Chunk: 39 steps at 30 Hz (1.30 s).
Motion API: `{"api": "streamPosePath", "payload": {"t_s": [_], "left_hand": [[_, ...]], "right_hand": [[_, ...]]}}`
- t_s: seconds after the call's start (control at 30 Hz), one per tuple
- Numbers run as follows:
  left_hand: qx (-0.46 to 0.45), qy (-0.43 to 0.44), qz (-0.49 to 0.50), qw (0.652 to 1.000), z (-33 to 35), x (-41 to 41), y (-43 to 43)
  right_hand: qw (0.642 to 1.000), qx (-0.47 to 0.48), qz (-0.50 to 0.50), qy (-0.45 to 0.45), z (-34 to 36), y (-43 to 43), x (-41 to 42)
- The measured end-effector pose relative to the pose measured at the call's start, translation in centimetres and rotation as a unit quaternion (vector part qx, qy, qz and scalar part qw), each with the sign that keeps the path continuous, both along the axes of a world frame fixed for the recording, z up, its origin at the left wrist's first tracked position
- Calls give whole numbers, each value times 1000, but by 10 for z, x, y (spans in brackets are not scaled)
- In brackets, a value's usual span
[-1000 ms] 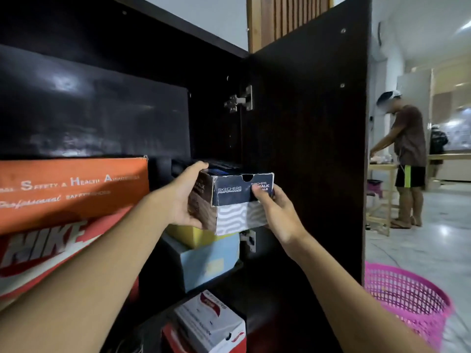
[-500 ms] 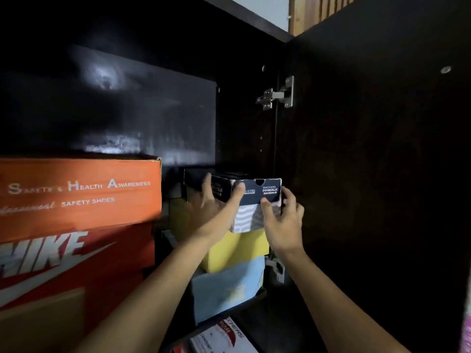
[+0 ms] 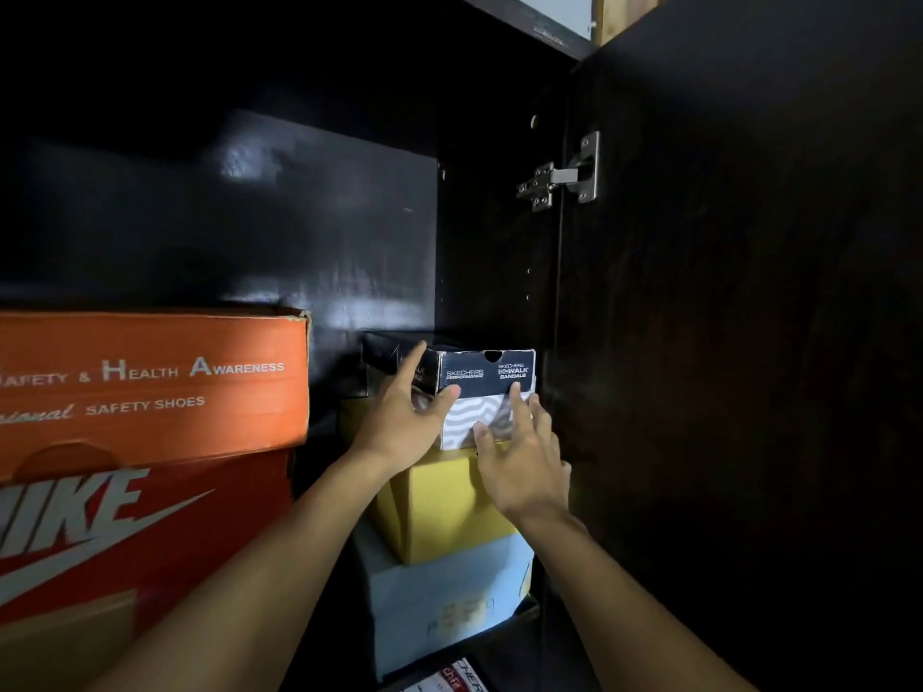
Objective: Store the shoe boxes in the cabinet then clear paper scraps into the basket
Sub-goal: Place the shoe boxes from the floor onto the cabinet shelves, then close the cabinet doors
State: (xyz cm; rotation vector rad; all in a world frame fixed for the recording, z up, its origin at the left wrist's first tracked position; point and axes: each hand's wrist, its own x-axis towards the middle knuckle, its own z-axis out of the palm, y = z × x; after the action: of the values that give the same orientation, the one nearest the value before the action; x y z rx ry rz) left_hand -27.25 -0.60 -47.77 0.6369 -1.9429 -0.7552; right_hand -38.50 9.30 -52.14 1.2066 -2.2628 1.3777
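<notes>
Box (image 3: pixel 487 374) deeper; right hand (image 3: pixel 524 472) perhaps loosened.

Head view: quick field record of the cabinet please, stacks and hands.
right stack: Skechers box on yellow box on blue box
left stack: orange box on Nike box
left hand: straight fingers against Skechers box's left corner
right hand: touches its front, fingers straight
door: open, right side
</notes>
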Motion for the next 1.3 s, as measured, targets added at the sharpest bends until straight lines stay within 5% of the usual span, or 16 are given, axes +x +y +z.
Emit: {"api": "streamPosePath", "payload": {"t_s": [0.2, 0.33, 0.47, 0.77, 1.03, 1.17, 1.3], "left_hand": [[34, 3, 41, 999, -10, 1, 7], [80, 35, 88, 992, -39, 10, 28], [80, -39, 95, 991, -55, 11, 40], [102, -93, 25, 990, -46, 29, 41], [67, -44, -2, 997, -32, 50, 98], [51, -9, -81, 995, -23, 51, 147], [3, -10, -207, 978, -2, 41, 204]], "right_hand": [[997, 7, -60, 41, -10, 10, 8], [998, -43, 25, -39, -42, 23, 17], [990, -26, 117, -77, -57, 31, 20], [989, 42, 109, -91, -44, 55, 17], [1000, 14, 2, 12, -41, 160, 60], [995, 1, -60, 76, -47, 207, 69], [969, -114, -123, 179, -50, 248, 66]]}}
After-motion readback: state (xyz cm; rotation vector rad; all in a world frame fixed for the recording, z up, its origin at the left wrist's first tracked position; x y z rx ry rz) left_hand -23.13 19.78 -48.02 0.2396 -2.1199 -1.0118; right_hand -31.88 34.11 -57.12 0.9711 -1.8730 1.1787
